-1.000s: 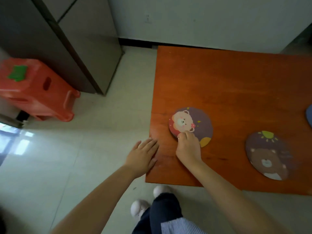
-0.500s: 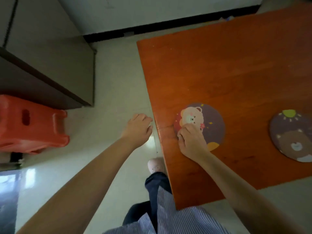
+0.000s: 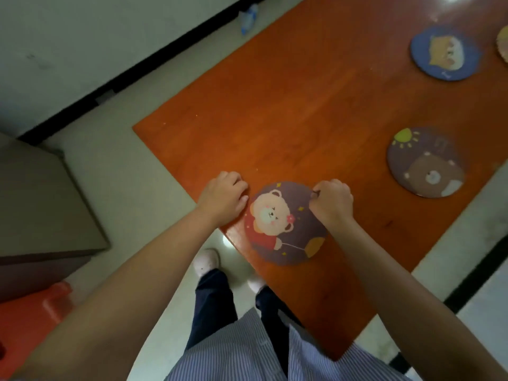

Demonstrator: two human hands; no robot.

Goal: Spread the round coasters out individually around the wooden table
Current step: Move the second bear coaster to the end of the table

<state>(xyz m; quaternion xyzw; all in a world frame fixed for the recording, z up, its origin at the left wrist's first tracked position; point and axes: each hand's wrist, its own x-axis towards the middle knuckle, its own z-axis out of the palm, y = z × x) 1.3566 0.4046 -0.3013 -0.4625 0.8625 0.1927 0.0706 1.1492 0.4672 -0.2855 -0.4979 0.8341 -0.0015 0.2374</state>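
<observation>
A purple round coaster with a pink-cheeked bear (image 3: 286, 224) lies flat near the left edge of the orange wooden table (image 3: 275, 119). My right hand (image 3: 332, 202) is curled on the coaster's far right rim, fingertips pinched at its edge. My left hand (image 3: 222, 198) rests as a loose fist on the table edge, just beside the coaster's left rim. Further right lies a purple coaster with a brown bear and sun (image 3: 424, 163). A blue coaster (image 3: 445, 52) sits at the far right, and a sliver of another coaster (image 3: 503, 42) shows at the frame edge.
A grey cabinet (image 3: 41, 202) stands on the floor to the left, with a red plastic stool (image 3: 35, 306) below it. A small blue-white object (image 3: 248, 17) lies on the floor by the black baseboard. My white shoes (image 3: 206, 259) stand against the table's near edge.
My left hand has come from beside the table onto its edge next to the bear coaster. My right hand has shifted from the coaster's near left rim to its far right rim. The view has swung round.
</observation>
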